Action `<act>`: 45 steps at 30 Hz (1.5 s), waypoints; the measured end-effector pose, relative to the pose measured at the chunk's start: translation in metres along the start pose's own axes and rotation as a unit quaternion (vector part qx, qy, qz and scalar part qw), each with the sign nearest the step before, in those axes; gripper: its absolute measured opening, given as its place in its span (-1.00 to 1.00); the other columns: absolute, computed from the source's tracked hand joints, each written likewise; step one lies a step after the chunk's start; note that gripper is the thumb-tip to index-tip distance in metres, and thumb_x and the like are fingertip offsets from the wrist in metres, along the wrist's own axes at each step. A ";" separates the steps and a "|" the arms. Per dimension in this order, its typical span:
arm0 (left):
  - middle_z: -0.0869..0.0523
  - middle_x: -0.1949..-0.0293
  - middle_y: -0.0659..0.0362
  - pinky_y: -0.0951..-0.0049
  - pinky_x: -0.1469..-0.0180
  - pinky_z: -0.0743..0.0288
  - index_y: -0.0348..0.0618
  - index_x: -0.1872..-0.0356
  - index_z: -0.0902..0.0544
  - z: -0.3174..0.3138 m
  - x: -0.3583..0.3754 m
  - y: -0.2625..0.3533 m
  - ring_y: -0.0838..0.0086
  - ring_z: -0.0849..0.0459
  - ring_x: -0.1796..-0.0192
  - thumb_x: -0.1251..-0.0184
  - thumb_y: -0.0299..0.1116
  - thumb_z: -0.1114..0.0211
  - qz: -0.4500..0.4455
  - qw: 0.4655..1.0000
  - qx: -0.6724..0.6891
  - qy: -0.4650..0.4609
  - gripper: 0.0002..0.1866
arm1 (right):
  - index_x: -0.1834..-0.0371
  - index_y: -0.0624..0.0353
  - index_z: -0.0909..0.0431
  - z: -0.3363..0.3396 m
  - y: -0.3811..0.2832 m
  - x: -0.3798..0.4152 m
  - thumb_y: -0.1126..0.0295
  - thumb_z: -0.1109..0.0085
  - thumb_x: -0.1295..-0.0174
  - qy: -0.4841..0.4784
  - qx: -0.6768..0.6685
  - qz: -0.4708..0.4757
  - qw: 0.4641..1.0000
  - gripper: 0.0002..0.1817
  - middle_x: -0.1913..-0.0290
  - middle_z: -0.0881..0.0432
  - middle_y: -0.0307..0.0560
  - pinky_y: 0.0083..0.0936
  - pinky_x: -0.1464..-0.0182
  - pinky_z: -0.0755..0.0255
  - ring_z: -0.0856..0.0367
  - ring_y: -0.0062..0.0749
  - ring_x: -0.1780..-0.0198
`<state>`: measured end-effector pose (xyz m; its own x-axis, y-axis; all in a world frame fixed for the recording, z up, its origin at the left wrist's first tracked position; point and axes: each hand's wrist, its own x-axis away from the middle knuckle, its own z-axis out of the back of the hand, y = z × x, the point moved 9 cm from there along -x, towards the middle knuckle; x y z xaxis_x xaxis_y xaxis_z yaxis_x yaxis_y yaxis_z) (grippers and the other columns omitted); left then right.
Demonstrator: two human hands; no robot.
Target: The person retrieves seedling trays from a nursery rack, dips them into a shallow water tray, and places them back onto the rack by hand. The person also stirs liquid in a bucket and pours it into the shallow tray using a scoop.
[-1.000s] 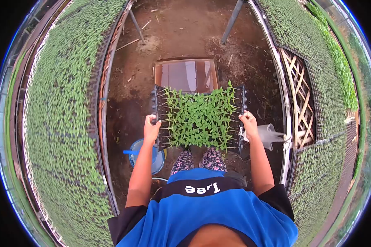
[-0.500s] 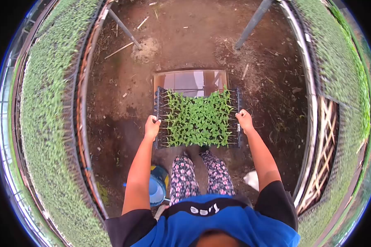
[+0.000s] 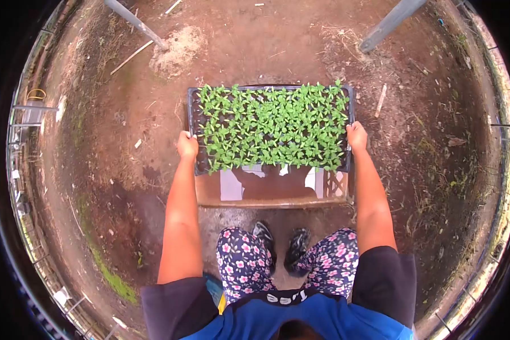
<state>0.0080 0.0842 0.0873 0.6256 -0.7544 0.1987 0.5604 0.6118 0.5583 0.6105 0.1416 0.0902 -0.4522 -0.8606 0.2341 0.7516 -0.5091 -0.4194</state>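
Note:
A black seedling tray full of small green seedlings is held level between my two hands. My left hand grips its left short side, fingers curled over the rim. On the opposite side, my right hand is closed around the edge. Under the tray lies a shallow basin of brownish water; the tray overlaps its far part in this view. Reflections show on the water along the near strip, and the rest of the basin is hidden.
Bare brown soil surrounds the basin. Two grey posts rise at the far left and far right. My black boots stand just on the near side of the basin. A partly hidden blue and yellow container is by my left leg.
The tray has moved forward and down, from near my legs to over the far part of the basin. My body has bent lower, and the seedling benches at the sides have left view.

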 end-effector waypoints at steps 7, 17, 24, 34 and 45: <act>-0.61 0.48 0.08 0.36 0.25 -0.41 -0.14 0.53 -0.45 -0.072 -0.071 -0.073 0.29 -0.58 0.38 0.06 -0.31 -0.28 0.016 0.998 -0.061 -0.024 -0.81 | 0.47 0.13 -0.41 -0.060 0.034 -0.047 0.16 -0.09 -0.02 0.012 0.021 -0.022 0.999 -0.74 0.42 -0.55 0.09 -0.22 0.19 -0.34 -0.51 0.02 0.26; -0.62 0.29 0.05 0.42 0.09 -0.40 -0.15 0.13 -0.53 -0.062 -0.061 -0.081 0.37 -0.59 0.19 -0.02 -0.39 -0.17 -0.002 0.997 -0.083 -0.001 -0.68 | 0.13 -0.06 -0.50 -0.039 0.057 -0.040 0.29 0.00 -0.03 -0.003 0.076 -0.052 0.996 -0.71 0.18 -0.54 0.10 -0.31 0.04 -0.34 -0.49 -0.07 0.10; -0.49 0.16 0.02 0.41 0.09 -0.39 -0.20 0.09 -0.49 -0.024 -0.002 0.012 0.33 -0.55 0.21 -0.08 -0.42 -0.14 -0.126 0.992 0.009 -0.001 -0.69 | 0.01 0.05 -0.40 0.010 0.048 0.012 0.21 -0.11 -0.06 -0.241 -0.605 -0.106 0.752 -0.60 0.16 -0.54 -0.28 -0.58 0.23 -0.36 -0.51 -0.54 0.21; -0.31 -0.04 0.05 0.52 0.07 -0.35 -0.16 0.09 -0.49 -0.074 0.093 0.094 0.46 -0.42 0.10 -0.09 -0.41 -0.19 -0.242 0.954 0.165 -0.067 -0.69 | 0.00 -0.09 -0.42 0.067 0.052 0.079 0.13 -0.03 -0.06 -0.082 0.225 0.057 0.969 -0.60 -0.20 -0.22 -0.09 0.21 -0.17 0.24 -0.04 -0.21 -0.28; -0.39 -0.02 0.05 0.27 -0.04 -0.31 -0.11 0.12 -0.49 -0.147 0.212 0.115 0.16 -0.42 -0.03 -0.02 -0.31 -0.22 -0.343 0.881 -0.115 -0.305 -0.66 | 0.05 0.01 -0.43 -0.057 -0.074 0.154 0.23 -0.02 -0.08 -0.157 0.094 0.270 0.945 -0.66 -0.04 -0.40 -0.11 0.09 -0.17 0.08 -0.30 -0.24 -0.11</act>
<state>0.2849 0.0297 0.0749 -0.2715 -0.9098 0.3138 0.8316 -0.0577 0.5524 0.4577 0.0471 0.1073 0.1653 -0.9423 0.2911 0.9172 0.0384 -0.3965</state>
